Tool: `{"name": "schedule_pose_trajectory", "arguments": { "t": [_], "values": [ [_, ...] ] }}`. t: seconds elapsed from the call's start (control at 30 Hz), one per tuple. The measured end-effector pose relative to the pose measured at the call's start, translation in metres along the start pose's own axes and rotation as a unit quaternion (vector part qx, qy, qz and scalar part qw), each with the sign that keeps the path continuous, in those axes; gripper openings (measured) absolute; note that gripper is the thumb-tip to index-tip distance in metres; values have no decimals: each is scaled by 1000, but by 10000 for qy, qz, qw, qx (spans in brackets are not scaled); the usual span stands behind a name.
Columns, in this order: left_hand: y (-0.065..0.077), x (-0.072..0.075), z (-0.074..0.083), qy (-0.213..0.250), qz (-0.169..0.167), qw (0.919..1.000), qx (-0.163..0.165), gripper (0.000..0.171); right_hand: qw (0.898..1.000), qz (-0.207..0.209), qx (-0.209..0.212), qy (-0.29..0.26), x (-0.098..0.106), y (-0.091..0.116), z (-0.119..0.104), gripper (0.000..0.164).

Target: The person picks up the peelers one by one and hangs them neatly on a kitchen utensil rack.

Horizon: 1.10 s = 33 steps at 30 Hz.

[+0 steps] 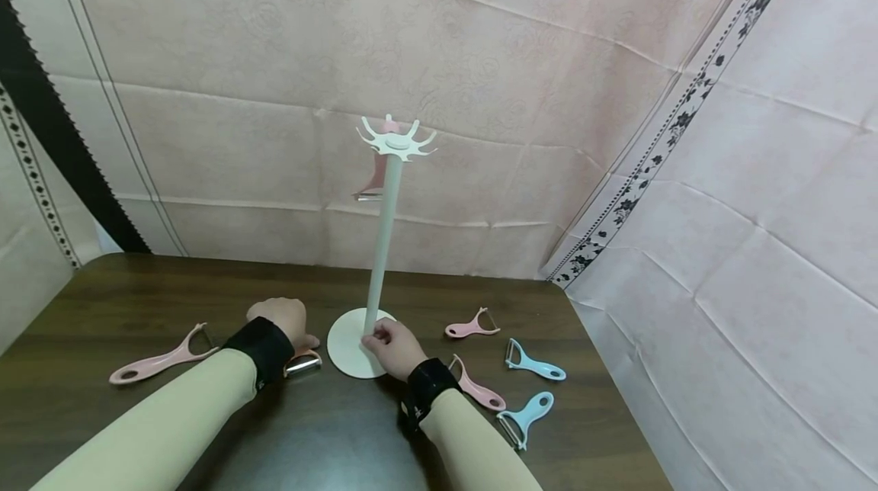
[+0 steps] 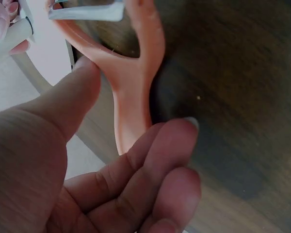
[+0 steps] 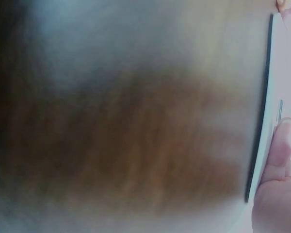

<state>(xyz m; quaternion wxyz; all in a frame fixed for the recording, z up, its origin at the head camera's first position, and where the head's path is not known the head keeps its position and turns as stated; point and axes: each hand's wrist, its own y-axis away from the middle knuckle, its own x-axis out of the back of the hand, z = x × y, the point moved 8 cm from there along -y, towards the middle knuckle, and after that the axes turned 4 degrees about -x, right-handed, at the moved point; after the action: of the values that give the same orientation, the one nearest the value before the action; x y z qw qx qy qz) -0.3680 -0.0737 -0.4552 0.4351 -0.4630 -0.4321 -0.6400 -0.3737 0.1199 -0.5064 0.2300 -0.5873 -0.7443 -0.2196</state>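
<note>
A pale green rack (image 1: 384,247) stands upright on a round white base, with curved hooks spread around its top. A pink peeler (image 1: 377,174) hangs from a back hook. My right hand (image 1: 399,351) grips the foot of the post; in the right wrist view its fingers (image 3: 281,145) show at the edge of the base. Left of the base, my left hand (image 1: 283,321) holds an orange-pink peeler (image 2: 131,82) by its handle, thumb on one side and curled fingers on the other. The handle's end is hidden behind those fingers.
On the left of the brown table (image 1: 329,438) lies a larger pink peeler (image 1: 161,361). To the right are two pink peelers, one farther back (image 1: 469,327) and one by my right wrist (image 1: 483,393), plus two blue peelers (image 1: 538,365). Pale cloth (image 1: 261,133) hangs behind.
</note>
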Motion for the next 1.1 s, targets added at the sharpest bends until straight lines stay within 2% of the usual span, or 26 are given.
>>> {"name": "schedule_pose_trajectory", "arguments": {
  "t": [0.13,0.27,0.47,0.6,0.7,0.83,0.97,1.1],
  "values": [
    [-3,-4,-3,129,-152,9998,-23,36,10000,13,-24,14,-1,0,0,12],
    [-9,-9,-4,64,-288,9994,-156,31,10000,-16,-81,-20,-1,0,0,11],
    [-11,-7,6,-164,-374,9985,-376,23,10000,-14,-68,-2,-1,1,0,11],
    [-11,-9,12,-114,-471,9988,-114,11,10000,-31,-67,29,0,1,0,12],
    [-8,-9,20,-202,-388,9990,42,1,9999,-65,-118,22,0,1,1,12],
    [-4,-9,31,-544,-101,9985,-40,14,9999,-88,-145,-5,-1,1,2,12],
    [-3,-13,37,-811,119,9966,-96,16,9998,-67,-180,-19,-1,1,1,12],
    [-5,-18,39,-1035,188,9945,12,17,9998,-82,-179,26,0,1,-1,12]
  ]
}}
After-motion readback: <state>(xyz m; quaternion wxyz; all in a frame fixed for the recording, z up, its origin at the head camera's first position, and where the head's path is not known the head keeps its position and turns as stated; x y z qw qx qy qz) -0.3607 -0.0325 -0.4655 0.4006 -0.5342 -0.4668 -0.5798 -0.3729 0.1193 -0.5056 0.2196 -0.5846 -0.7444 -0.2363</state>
